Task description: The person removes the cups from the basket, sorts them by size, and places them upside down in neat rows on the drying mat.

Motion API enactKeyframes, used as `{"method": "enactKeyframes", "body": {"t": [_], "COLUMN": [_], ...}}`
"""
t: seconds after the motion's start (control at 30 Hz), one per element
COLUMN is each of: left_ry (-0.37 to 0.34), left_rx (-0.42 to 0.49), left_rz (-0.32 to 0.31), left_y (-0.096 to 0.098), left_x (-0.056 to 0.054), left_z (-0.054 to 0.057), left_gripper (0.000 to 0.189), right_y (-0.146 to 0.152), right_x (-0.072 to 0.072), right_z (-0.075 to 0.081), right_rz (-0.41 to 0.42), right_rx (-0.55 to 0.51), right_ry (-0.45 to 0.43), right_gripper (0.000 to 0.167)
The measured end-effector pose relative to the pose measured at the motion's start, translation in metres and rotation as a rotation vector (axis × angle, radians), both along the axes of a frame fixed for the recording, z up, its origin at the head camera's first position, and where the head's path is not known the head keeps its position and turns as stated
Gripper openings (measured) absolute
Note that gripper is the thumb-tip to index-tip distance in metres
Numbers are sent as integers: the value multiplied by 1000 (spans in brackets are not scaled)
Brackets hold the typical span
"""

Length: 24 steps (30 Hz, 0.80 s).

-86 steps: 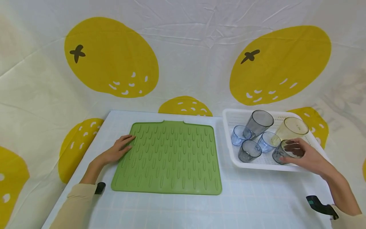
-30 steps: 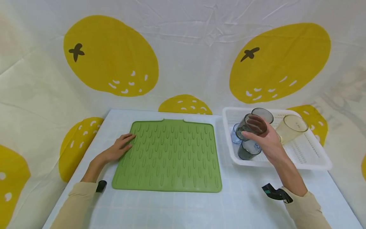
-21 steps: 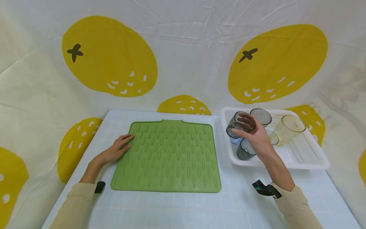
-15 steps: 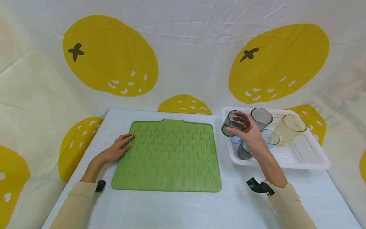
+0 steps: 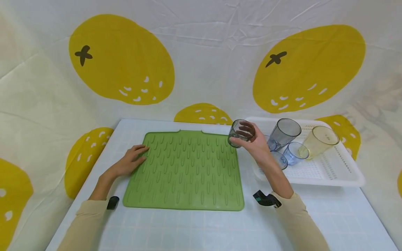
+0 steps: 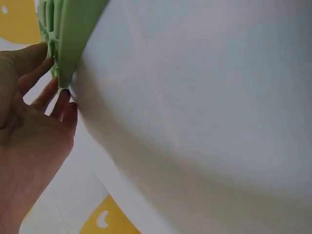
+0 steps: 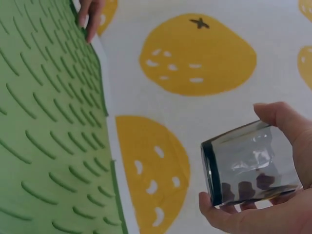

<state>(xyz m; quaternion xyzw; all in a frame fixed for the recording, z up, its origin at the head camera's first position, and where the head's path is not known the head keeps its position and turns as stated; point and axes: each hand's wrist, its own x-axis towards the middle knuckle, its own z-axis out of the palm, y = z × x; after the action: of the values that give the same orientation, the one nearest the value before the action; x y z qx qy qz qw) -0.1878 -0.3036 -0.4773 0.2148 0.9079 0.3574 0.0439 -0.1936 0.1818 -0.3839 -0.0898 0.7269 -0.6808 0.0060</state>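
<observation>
My right hand (image 5: 260, 145) grips a small smoky-grey glass (image 5: 235, 135) by its sides and holds it over the far right corner of a green ridged mat (image 5: 185, 170). In the right wrist view the glass (image 7: 243, 161) lies between thumb and fingers, its thick dark base pointing left. My left hand (image 5: 128, 162) rests at the mat's left edge with fingers loosely extended. From the left wrist, its fingertips touch the mat's edge (image 6: 70, 44).
A white plastic basket (image 5: 339, 174) on the right holds a tall grey glass (image 5: 282, 136), a yellow glass (image 5: 318, 141), a blue glass (image 5: 294, 154) and others partly hidden by my right hand and forearm. A lemon-print cloth (image 5: 213, 69) hangs behind the table.
My right hand took the small grey glass from the basket's near right part, lifted it and carried it left past the basket to the mat's corner. The left hand has stayed put.
</observation>
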Motion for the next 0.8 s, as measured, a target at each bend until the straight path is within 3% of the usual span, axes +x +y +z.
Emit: {"method": "enactKeyframes", "body": {"t": [0.37,0.5,0.8], "left_ry": [74,49,81], "left_rx": [5,49,171], "left_rz": [126,168,156], "left_y": [25,37,66], "left_x": [-7,-6,-10], "left_z": [14,20,29], "left_gripper": [39,41,43], "right_y": [-33,-44,-70], "right_x": [-6,-7,-8], "right_z": [-7,-10,-15], "right_rz": [25,31,43], "right_rx": [-1,-15,-23], "right_ry": [-6,-13,-25], "right_gripper": [68,67,72]}}
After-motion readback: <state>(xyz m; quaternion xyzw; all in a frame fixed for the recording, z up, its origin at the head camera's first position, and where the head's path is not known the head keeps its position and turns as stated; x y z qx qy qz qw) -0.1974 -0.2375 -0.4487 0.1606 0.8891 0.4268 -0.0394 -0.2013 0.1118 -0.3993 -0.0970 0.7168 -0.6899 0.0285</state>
